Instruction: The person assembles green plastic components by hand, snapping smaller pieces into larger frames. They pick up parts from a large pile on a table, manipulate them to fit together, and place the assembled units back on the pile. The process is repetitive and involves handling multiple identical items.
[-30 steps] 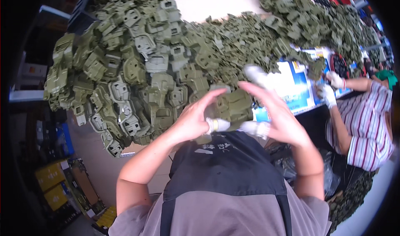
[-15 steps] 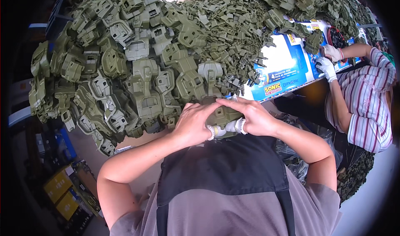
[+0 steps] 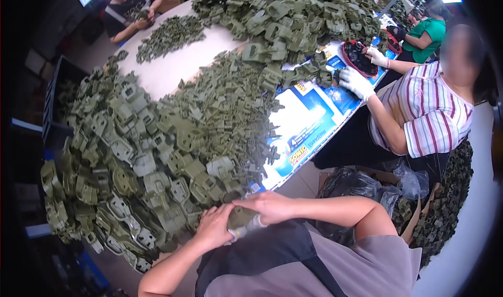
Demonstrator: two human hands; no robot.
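At the table's near edge, both hands meet around an olive-green moulded plastic part point(image 3: 241, 216). My left hand point(image 3: 214, 228) grips it from the left, and my right hand point(image 3: 272, 207) grips it from the right. The fingertips come together at its far side, while white covers wrap the thumbs nearer my dark apron. Much of the part is hidden behind the fingers. Just beyond lies a heap of larger green moulded plastic parts point(image 3: 157, 184), with a mound of small green pieces point(image 3: 225, 108) farther back.
To the right, a blue-and-white printed sheet point(image 3: 301, 134) covers the table edge. A co-worker in a striped shirt point(image 3: 424, 105) handles parts there with gloved hands. Other people work at far left and far right. Clear plastic bags point(image 3: 361, 184) and more green parts sit below on the right.
The view has swung up and right, so more table and co-workers show. My hands appear lower and farther left in the picture, still holding the green part.
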